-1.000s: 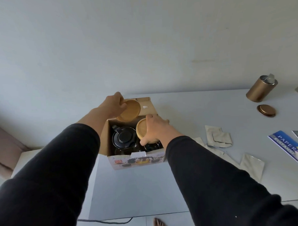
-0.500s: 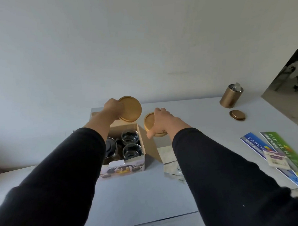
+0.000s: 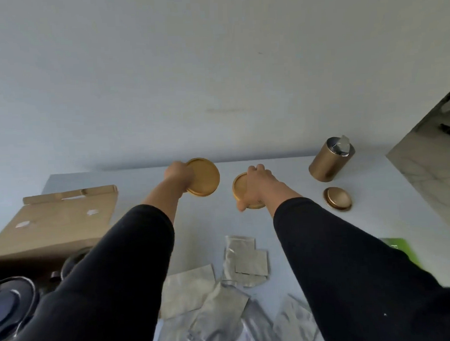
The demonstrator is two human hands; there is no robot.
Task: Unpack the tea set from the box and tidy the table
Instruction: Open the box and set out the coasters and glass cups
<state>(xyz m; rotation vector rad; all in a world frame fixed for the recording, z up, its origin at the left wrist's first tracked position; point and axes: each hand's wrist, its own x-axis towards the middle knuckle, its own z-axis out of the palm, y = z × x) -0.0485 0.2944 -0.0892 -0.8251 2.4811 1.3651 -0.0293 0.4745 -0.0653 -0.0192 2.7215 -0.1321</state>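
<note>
My left hand (image 3: pixel 178 175) grips a round golden-brown coaster (image 3: pixel 205 177) by its left edge, held above the far middle of the white table (image 3: pixel 141 179). My right hand (image 3: pixel 258 186) grips a second golden-brown coaster (image 3: pixel 239 187), low over the table just right of the first. The open cardboard box (image 3: pixel 58 224) stands at the left, its flap raised. A dark glass teapot lid (image 3: pixel 10 306) and dark glassware show inside the box at the lower left, partly hidden by my left sleeve.
A bronze tea tin (image 3: pixel 328 161) stands open at the back right, its lid (image 3: pixel 337 198) lying in front of it. Several silver foil sachets (image 3: pixel 244 258) are scattered between my arms. A green booklet (image 3: pixel 398 246) peeks out beside my right sleeve.
Both hands have lifted the two coasters out of the box and carried them right and farther back over the table. The view has swung right, leaving the box at the left edge.
</note>
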